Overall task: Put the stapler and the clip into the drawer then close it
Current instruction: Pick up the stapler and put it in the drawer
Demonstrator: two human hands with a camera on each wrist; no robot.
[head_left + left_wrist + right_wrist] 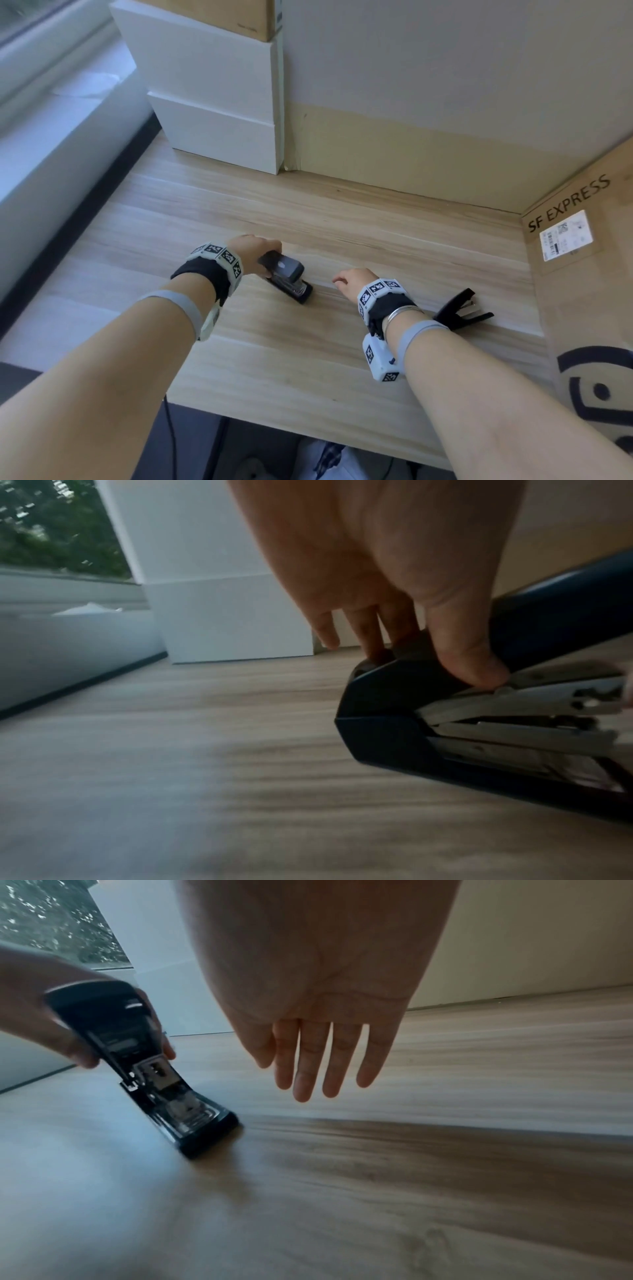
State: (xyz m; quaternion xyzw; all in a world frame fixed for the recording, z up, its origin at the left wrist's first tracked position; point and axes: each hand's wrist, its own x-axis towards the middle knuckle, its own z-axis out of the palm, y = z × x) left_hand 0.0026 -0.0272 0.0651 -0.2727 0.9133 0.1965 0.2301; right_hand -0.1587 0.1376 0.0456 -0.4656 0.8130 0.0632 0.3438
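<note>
A dark stapler (287,274) with a metal magazine sits mid-table, tilted, its front end on the wood. My left hand (269,260) grips its rear: the thumb presses one side and the fingers (369,642) curl over the other, as the left wrist view shows on the stapler (479,737). My right hand (344,279) hovers just right of it, fingers (325,1066) straight and holding nothing. A black clip-like object (462,310) with splayed arms lies behind my right wrist. The white drawer unit (212,102) stands at the back left, its drawer fronts flush.
A cardboard SF EXPRESS box (582,267) walls off the right side of the wooden table (308,359). Another cardboard box (222,13) sits on top of the drawer unit. A wall runs along the back and a window sill (51,144) along the left.
</note>
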